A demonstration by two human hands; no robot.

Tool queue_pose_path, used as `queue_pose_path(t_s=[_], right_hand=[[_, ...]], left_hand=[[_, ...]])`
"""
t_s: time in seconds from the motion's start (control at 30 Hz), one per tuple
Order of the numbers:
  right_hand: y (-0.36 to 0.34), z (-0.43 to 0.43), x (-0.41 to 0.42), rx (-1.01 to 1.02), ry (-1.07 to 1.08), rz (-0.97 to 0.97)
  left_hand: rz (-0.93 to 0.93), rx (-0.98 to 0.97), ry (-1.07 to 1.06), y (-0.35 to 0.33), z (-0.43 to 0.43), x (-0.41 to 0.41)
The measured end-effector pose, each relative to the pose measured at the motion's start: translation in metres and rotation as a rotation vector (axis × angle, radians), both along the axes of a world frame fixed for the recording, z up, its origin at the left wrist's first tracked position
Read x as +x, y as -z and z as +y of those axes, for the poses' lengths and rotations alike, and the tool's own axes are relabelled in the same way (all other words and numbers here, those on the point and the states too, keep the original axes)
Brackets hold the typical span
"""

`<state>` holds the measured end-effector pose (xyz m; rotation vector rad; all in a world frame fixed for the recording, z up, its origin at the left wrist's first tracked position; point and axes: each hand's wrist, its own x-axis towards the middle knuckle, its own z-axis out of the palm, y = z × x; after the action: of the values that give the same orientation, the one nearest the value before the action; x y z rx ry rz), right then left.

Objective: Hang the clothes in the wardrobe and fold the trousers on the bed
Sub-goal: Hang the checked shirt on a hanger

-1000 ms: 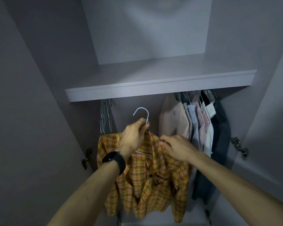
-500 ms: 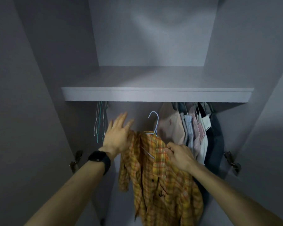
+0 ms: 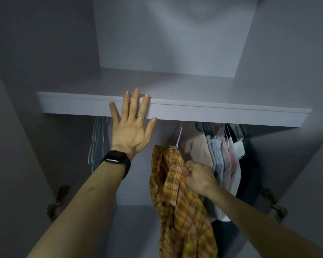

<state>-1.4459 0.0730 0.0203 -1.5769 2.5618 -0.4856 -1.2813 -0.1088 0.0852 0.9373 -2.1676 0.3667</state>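
Seating the hanger [image 3: 177, 141] hook squarely matters, as the shelf [image 3: 231, 116] hides the rail. At five o'clock of the hook, the right hand [image 3: 200, 180] has its fingers pinching the plaid shirt [image 3: 183, 211]. At ten o'clock, the left hand [image 3: 131, 127] lies flat on the shelf edge, fingers spread and released.

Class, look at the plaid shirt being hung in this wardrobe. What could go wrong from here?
1. The orange and yellow plaid shirt hangs bunched on the pale blue wire hanger; it may slip off.
2. The white shelf hides the hook's seat, so the hanger may drop when the right hand, pinching the shirt, lets go.
3. The left hand, up at the shelf edge, could not catch it.
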Motion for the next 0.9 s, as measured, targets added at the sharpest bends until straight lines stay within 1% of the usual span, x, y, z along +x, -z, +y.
queue_pose_path(t_s=[0.1,0.23,0.3,0.47,0.67,0.77,0.9], right_hand=[[0.011,-0.022,-0.015,-0.027,0.03,-0.019],[0.025,-0.054,-0.025,-0.106,0.088,-0.055],[0.031,-0.068,-0.026,-0.152,0.12,-0.056],[0.037,-0.09,-0.031,-0.268,0.15,0.012],[0.007,-0.111,-0.044,-0.359,0.255,0.075],[-0.01,-0.126,-0.05,-0.343,0.313,0.075],[-0.008,-0.141,-0.067,-0.199,0.355,0.106]], left_hand=[[0.073,-0.098,0.061,0.004,-0.009,-0.008],[0.11,-0.186,0.096,0.008,-0.013,-0.003],[0.127,-0.201,0.081,0.008,-0.012,-0.004],[0.163,-0.232,0.077,0.01,-0.014,-0.004],[0.195,-0.221,0.072,0.013,-0.009,-0.007],[0.21,-0.206,0.056,0.014,-0.008,-0.01],[0.224,-0.21,0.05,0.015,-0.007,-0.013]])
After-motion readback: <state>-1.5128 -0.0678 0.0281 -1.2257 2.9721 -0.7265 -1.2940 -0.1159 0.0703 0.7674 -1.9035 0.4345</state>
